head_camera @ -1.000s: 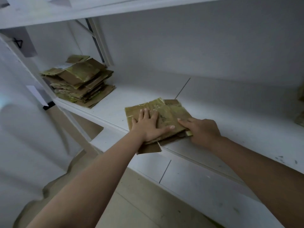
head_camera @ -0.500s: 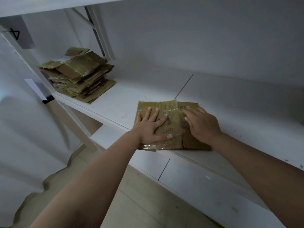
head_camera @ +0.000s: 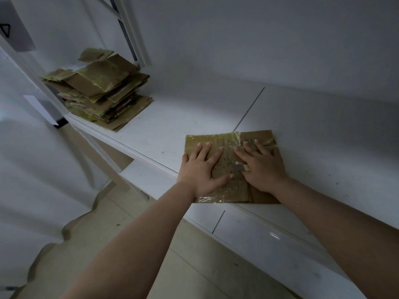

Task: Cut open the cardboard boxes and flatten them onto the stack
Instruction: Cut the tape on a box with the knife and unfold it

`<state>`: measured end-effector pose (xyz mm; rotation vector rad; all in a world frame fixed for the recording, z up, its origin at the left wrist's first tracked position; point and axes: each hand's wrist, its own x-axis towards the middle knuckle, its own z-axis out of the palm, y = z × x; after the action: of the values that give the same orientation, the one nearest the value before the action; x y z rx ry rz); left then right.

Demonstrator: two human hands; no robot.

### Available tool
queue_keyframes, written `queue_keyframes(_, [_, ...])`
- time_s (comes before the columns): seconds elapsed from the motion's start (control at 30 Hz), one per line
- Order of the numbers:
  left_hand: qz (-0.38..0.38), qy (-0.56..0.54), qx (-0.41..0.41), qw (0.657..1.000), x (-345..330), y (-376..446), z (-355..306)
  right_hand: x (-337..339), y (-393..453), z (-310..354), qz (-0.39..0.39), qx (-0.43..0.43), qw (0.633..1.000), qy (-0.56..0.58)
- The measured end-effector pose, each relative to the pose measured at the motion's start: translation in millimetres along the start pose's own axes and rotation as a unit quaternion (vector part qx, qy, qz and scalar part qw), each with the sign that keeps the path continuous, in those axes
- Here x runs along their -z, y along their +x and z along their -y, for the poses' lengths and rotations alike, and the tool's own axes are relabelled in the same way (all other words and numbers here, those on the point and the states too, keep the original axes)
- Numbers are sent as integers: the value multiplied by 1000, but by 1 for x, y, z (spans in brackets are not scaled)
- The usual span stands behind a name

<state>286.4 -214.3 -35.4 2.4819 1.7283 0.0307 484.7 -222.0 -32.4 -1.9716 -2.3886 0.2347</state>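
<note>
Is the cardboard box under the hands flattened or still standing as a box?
Flattened. The cardboard box lies flat on the shelf, with the left hand and right hand pressing it, fingers straight.

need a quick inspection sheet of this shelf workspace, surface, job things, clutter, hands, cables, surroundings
surface: white shelf, a thin dark seam running across it, a few small marks.
job's things: flattened cardboard box lying flat at the shelf's front edge, glossy tape on it; stack of flattened boxes at the far left of the same shelf, apart from it.
clutter: nothing seen; no cutting tool in view.
hands: left hand and right hand both palm down, fingers spread, pressing the flattened box.
cables: nothing seen.
surroundings: white wall behind, white shelf upright by the stack, lower shelf and pale floor below.
</note>
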Motion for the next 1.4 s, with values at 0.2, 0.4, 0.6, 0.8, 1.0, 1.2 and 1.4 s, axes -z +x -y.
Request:
queue_keyframes(0.2, [-53, 30, 25, 998, -1, 5, -16, -1, -3, 12, -104, -3, 995, -4])
queue_keyframes(0.4, [7, 34, 28, 999, -4, 13, -10, -7, 11, 4, 1, 10, 1000, -14])
queue_keyframes(0.6, [16, 29, 34, 999, 0, 15, -12, 3, 14, 6, 38, 0, 999, 0])
queue_keyframes(0.8, [-7, 18, 95, 995, -6, -3, -26, -12, -7, 20, -57, -37, 998, 0])
queue_keyframes(1.0, [6, 15, 85, 996, -11, -4, -22, -16, 0, 17, -36, -39, 999, 5])
queue_keyframes(1.2, [-100, -48, 96, 989, -15, -14, -24, -12, -4, 19, -52, -41, 998, 21])
queue_keyframes(1.4, [-62, -75, 86, 992, -1, -17, -22, 15, -3, 6, 50, -4, 991, 128])
